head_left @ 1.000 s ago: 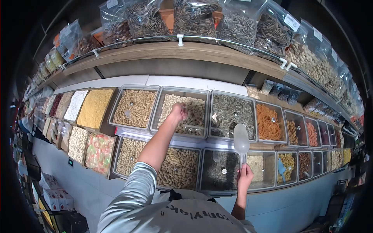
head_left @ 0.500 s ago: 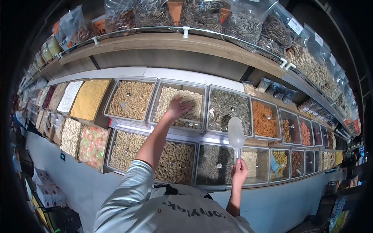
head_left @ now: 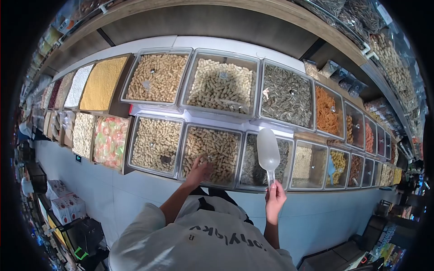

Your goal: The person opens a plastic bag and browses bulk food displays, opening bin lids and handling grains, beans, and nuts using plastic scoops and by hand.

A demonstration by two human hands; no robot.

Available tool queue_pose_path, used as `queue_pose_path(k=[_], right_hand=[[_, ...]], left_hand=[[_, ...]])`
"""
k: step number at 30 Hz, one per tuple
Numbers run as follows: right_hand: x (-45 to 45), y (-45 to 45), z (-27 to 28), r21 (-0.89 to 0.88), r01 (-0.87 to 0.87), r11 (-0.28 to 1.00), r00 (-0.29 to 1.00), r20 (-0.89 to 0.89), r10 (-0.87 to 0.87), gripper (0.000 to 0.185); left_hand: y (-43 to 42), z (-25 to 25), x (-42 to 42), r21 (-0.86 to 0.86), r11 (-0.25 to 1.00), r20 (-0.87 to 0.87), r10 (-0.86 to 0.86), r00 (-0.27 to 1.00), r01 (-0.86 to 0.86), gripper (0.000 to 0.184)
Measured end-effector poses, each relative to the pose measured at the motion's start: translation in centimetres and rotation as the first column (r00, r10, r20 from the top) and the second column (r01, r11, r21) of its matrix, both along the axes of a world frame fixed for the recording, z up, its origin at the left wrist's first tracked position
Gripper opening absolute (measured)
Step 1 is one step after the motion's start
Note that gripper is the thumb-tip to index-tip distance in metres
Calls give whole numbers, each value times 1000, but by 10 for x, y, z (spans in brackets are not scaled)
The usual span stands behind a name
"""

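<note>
My left hand (head_left: pixel 198 172) is over the near peanut bin (head_left: pixel 212 149), at its front left part, with fingers apart and nothing visible in them. Whether the fingertips touch the bin's lid is hard to tell. In my right hand (head_left: pixel 275 197) is the handle of a clear plastic scoop (head_left: pixel 268 150), held upright with its bowl above the near sunflower seed bin (head_left: pixel 249 169). Behind the near row stands the far peanut bin (head_left: pixel 220 86), with a round knob on its lid.
Another peanut bin (head_left: pixel 156 77) and a seed bin (head_left: pixel 287 95) stand in the back row. Shredded orange food (head_left: pixel 327 110) lies to the right, yellow grain (head_left: pixel 103 83) to the left. A wooden shelf (head_left: pixel 217 5) runs overhead. Boxes (head_left: pixel 68 207) stand at the lower left.
My left hand has moved from the far peanut bin back to the near one. The scoop stays upright in my right hand. The view has tilted downward.
</note>
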State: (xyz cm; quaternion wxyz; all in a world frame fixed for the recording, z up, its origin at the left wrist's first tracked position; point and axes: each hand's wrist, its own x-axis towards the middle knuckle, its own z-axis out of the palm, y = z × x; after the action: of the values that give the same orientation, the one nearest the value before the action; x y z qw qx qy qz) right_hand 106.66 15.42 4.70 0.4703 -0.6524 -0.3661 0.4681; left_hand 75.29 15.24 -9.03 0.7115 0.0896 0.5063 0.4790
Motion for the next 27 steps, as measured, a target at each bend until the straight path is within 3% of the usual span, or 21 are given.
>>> queue_pose_path(k=[1,2,4,6,8,10,11,12,14,19,22,23,25,27], right_hand=[[-4,-1,1,17,-9,1000,1000,24,8,24],[-7,-4,3,33,-14,999,999,50,13,24],[-16,-15,10,36,34,999,997,61,-36,24],[-25,-35,14,38,93,995,993,73,-96,24],[-36,-59,15,50,187,981,981,49,-190,24],[-46,-87,12,53,265,963,963,33,-266,24],[-51,-101,10,50,316,947,949,5,-317,24],[-57,-115,8,59,327,943,944,18,-328,24],[-65,-136,3,64,422,904,906,6,-423,24],[-89,-161,-1,140,555,820,832,-98,-546,25],[-105,-162,-23,64,576,815,811,-167,-560,27],[-113,-162,-33,14,494,869,856,-180,-484,24],[-132,-159,-52,-42,408,912,888,-213,-407,21],[-155,-144,-69,-184,78,980,987,-127,-102,17]], left_hand=[[10,2,1,10,999,129,35,991,-36,43],[23,-6,2,11,1000,138,26,990,-27,43],[48,-38,5,-94,995,565,17,825,45,42],[65,-60,7,-122,991,529,16,848,57,33],[74,-34,16,-317,949,373,127,919,-2,25],[72,-40,12,-238,969,529,186,828,-65,34],[82,-43,24,-467,872,329,327,886,-148,42],[81,-38,28,-471,863,282,342,897,-181,42],[75,-39,26,-353,931,369,229,901,-92,44],[34,90,-15,-191,981,442,79,894,8,48],[-5,107,-68,-8,994,513,-90,853,110,48],[-19,109,-87,84,985,550,-174,817,153,48],[-43,119,-123,62,984,546,-172,820,165,48],[-68,120,-159,61,986,558,-160,814,152,48]])
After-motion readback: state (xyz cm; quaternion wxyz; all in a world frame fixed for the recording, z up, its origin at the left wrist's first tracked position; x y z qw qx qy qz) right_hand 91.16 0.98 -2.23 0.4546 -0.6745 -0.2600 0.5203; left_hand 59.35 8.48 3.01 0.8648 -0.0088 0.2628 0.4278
